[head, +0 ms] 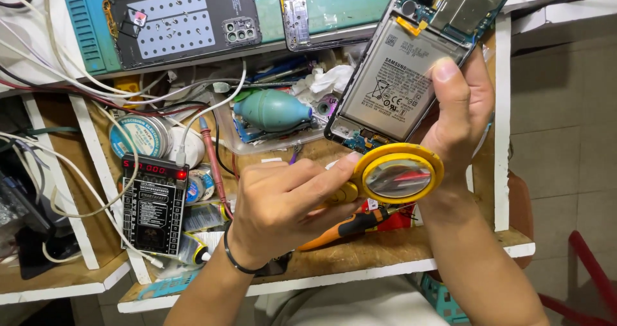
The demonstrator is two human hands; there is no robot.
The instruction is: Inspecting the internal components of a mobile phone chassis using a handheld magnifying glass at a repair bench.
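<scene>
My right hand (459, 101) holds an opened phone (411, 62) up at an angle, back cover off, with its grey battery and circuit board showing; my thumb lies on the battery. My left hand (289, 200) grips the handle of a small yellow-rimmed magnifying glass (398, 175), held just below the phone's lower end. A black band sits on my left wrist.
A wooden bench (360, 255) with white edging carries a black tester board with a red display (154, 204), a teal air blower (273, 109) in a clear tray, white cables, solder reels, an orange-handled tool (347, 226), and a blue mat (83, 24) with a phone back cover (183, 20).
</scene>
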